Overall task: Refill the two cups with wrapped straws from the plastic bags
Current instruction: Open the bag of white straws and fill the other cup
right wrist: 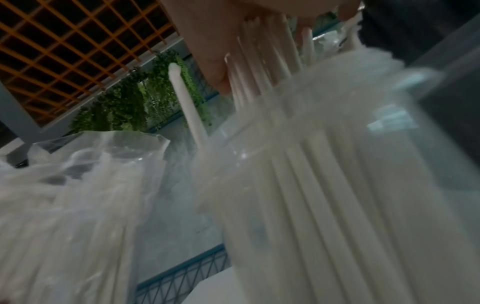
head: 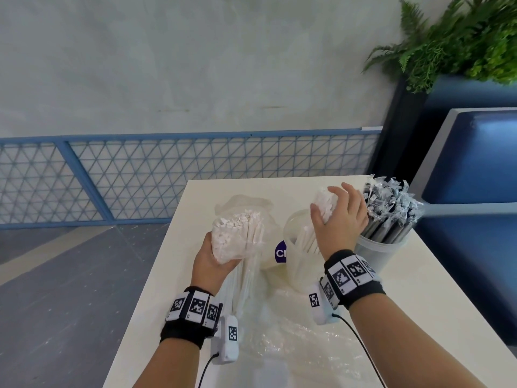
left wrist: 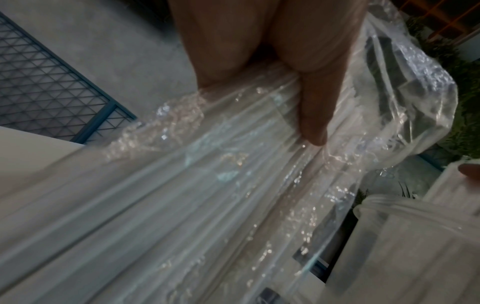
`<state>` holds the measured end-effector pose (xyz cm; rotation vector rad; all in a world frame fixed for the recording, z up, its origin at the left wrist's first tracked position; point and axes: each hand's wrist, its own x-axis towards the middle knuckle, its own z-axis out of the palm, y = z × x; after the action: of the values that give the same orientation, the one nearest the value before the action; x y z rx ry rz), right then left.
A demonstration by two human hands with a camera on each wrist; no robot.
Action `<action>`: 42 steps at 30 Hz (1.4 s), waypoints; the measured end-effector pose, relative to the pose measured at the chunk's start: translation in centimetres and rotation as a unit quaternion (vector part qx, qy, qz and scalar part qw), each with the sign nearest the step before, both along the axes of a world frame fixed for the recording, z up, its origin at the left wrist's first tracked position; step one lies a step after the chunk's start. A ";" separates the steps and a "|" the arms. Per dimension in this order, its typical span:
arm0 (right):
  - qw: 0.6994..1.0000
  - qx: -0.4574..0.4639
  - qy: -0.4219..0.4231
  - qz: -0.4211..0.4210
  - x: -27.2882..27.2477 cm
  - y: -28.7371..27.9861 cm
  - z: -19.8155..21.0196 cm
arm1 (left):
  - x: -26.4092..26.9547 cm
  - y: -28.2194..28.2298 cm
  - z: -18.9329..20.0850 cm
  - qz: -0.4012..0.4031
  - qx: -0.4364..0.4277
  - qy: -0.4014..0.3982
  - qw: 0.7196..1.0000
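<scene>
My left hand (head: 215, 256) grips a clear plastic bag of white wrapped straws (head: 237, 236), held upright at the table's left side; the left wrist view shows my thumb (left wrist: 311, 123) pressed on the bag (left wrist: 207, 195). My right hand (head: 338, 217) grips a bundle of white wrapped straws (head: 326, 203) whose lower ends stand inside a clear cup (head: 293, 259). The right wrist view shows these straws (right wrist: 259, 67) entering the cup (right wrist: 337, 195), with the bag (right wrist: 78, 185) to its left. A second clear cup (head: 377, 250), packed with grey straws in clear wrappers (head: 389, 208), stands to the right.
An empty crumpled plastic bag (head: 293, 343) lies on the white table (head: 419, 289) near me. A blue padded bench (head: 475, 169) sits right of the table, a plant (head: 461, 37) above it. A blue mesh fence (head: 167, 175) runs behind; the table's left edge drops to grey floor.
</scene>
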<state>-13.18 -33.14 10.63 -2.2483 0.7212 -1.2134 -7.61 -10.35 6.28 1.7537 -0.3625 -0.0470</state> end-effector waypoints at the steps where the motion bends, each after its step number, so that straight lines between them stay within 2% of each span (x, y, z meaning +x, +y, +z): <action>1: 1.000 0.015 0.003 -0.002 0.0 -0.2 0.0 | -0.1 0.0 0.1 -0.001 0.001 -0.002 1.000; 5: 0.996 0.075 -0.007 0.049 -0.2 -0.5 0.5 | -0.3 0.1 0.4 -0.001 -0.007 0.004 1.000; 8: 0.989 0.111 0.050 0.086 -0.5 -0.6 1.2 | -0.4 0.1 0.5 -0.004 -0.005 0.004 1.000; 12: 0.978 0.094 0.120 0.140 -0.7 -0.6 1.8 | -0.4 0.1 0.3 -0.004 -0.004 0.003 1.000; 16: 0.971 0.070 0.083 0.213 -0.7 0.4 2.5 | -0.3 0.1 0.0 -0.006 -0.019 0.017 1.000; 19: 0.972 0.040 0.053 0.223 -0.3 0.7 3.1 | -0.3 0.1 0.0 -0.007 -0.018 0.015 1.000; 23: 0.967 0.066 0.155 0.192 -0.3 0.4 1.6 | -0.4 0.2 -0.2 -0.003 -0.023 0.017 1.000; 24: 0.976 0.051 0.128 0.169 -0.6 0.6 1.4 | -0.4 0.2 -0.2 -0.004 -0.025 0.019 1.000; 26: 0.989 -0.004 0.001 0.148 -1.4 2.0 1.9 | -0.5 0.3 -0.1 -0.005 -0.027 0.018 0.999; 28: 0.973 -0.033 -0.077 0.214 -1.9 4.0 3.0 | -0.4 0.2 -0.2 -0.003 -0.016 0.010 1.000; 29: 0.960 -0.031 -0.069 0.270 -2.0 5.1 3.4 | -0.3 0.2 -0.2 -0.001 -0.011 0.006 1.000; 31: 0.938 -0.022 0.012 0.346 -1.5 7.0 3.5 | -0.1 0.1 -0.2 0.003 -0.006 0.001 1.000; 35: 0.924 0.052 0.173 0.336 0.3 7.8 2.0 | -0.4 0.5 -0.3 -0.007 -0.012 0.004 1.000; 37: 0.902 0.094 0.229 0.353 0.8 7.7 1.5 | -0.5 0.8 -0.2 -0.007 -0.026 0.012 1.000; 39: 0.880 0.131 0.241 0.387 1.2 7.9 0.9 | -0.4 1.1 -0.2 -0.009 -0.037 0.023 0.999; 42: 0.863 0.217 0.195 0.412 1.5 8.2 -0.4 | -0.2 1.4 -0.3 -0.016 -0.054 0.035 0.998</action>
<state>-11.64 -24.91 10.25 -2.0453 0.0778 -0.1600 -7.83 -9.00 5.96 1.6359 -0.3353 -0.1089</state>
